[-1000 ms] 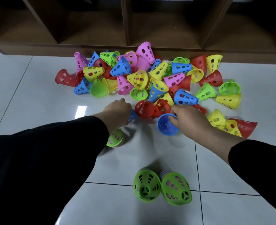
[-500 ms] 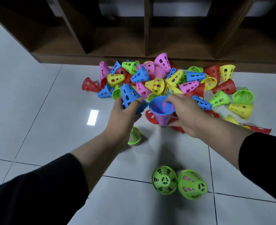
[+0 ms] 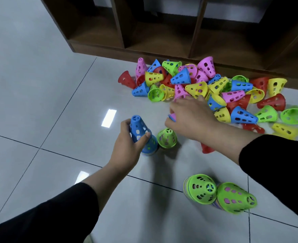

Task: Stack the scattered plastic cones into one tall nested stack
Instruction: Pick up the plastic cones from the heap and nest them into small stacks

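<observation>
My left hand [image 3: 129,146] grips a blue cone [image 3: 139,130] that sits on top of a short upright stack [image 3: 149,149] on the floor. A green-topped stack [image 3: 167,138] stands right beside it. My right hand [image 3: 188,118] hovers at the near edge of the cone pile [image 3: 206,86] and holds a cone [image 3: 172,117] with blue and pink showing under the palm; most of it is hidden. Two more green-topped stacks [image 3: 201,189] [image 3: 235,197] stand near me.
The cones lie on a grey tiled floor [image 3: 57,111]. A dark wooden shelf unit [image 3: 162,32] runs along the back, right behind the pile. A red cone [image 3: 207,149] peeks out under my right forearm. Loose green, yellow and red cones spread at the right.
My left hand has brought the blue cone down from the air onto the stack beside the green one. My right hand moved back toward the pile. The camera view shifted left.
</observation>
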